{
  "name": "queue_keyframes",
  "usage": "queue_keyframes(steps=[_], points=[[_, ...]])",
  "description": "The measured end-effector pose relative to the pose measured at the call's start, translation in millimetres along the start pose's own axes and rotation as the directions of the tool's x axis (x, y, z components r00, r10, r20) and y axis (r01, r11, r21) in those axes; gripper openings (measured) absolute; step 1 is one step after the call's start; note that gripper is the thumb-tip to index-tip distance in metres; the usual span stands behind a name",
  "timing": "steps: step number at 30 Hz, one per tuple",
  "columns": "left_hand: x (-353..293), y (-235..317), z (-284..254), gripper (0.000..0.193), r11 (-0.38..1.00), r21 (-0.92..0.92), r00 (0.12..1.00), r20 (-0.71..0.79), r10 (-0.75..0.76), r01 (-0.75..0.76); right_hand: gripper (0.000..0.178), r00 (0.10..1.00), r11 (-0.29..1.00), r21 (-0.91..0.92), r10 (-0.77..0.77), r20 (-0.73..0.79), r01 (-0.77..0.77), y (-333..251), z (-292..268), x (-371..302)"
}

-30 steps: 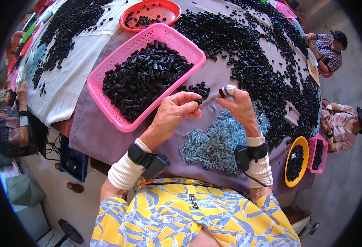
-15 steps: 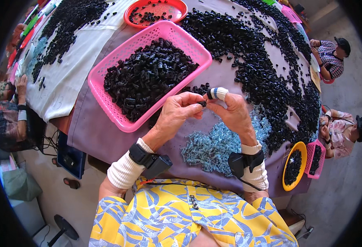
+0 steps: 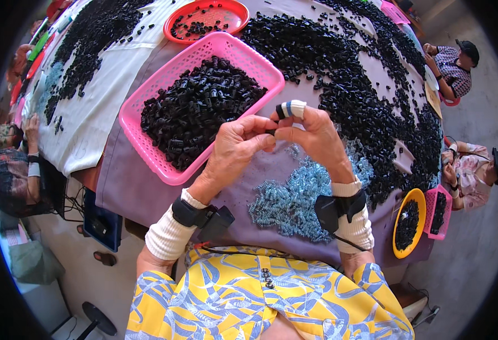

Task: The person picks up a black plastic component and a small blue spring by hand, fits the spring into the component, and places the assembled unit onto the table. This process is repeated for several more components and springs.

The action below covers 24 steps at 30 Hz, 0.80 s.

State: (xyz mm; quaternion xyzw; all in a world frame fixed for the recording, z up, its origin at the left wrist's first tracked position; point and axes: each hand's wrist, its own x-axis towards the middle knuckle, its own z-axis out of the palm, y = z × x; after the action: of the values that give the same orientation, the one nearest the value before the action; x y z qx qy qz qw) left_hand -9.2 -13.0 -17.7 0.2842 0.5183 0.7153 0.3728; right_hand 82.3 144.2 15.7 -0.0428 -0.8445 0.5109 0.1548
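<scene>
My left hand [image 3: 233, 150] and my right hand [image 3: 312, 135] meet in front of me, fingertips together in a pinch. Between them is a small black plastic piece [image 3: 272, 131], mostly covered by the fingers. A striped knitted sleeve [image 3: 292, 109] wraps one finger of my right hand. Left of my hands, a pink perforated basket [image 3: 142, 148] holds a heap of black plastic pieces [image 3: 201, 110]. Below my right hand lies a pile of small bluish metal springs [image 3: 291, 201] on the purple cloth [image 3: 147, 195].
Black pieces [image 3: 351, 85] spread over the table at the right. A red tray [image 3: 243, 25] lies behind the basket. At the right edge are a yellow tray [image 3: 397, 241] and a small pink basket [image 3: 445, 226]. Other people [image 3: 457, 68] sit around the table.
Both hands, still pinched together, have moved slightly up and left in the picture. The fingers have shifted around the small black piece. The whole view has also shifted slightly.
</scene>
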Motion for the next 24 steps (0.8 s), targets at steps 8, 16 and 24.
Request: queue_keyframes(steps=[8, 16, 24], points=[[3.5, 24.5, -13.7, 0.019, 0.995, -0.093, 0.985, -0.168, 0.025, -0.041, 0.015, 0.998, 0.986, -0.165, 0.001, -0.068, -0.013, 34.1, -3.7, -5.1], [1.4, 18.1, -17.9, 0.018, 0.991, -0.132, 0.984, -0.178, -0.027, 0.004, 0.005, 0.987, 0.686, -0.710, -0.089, 0.133, 0.157, 72.6, 33.4, -12.6], [-1.7, 12.6, -11.0, 0.019, 0.982, -0.190, 0.988, -0.146, -0.046, 0.018, 0.009, 0.991, 0.736, -0.668, -0.030, 0.127, 0.108, 60.6, 25.6, -11.9]])
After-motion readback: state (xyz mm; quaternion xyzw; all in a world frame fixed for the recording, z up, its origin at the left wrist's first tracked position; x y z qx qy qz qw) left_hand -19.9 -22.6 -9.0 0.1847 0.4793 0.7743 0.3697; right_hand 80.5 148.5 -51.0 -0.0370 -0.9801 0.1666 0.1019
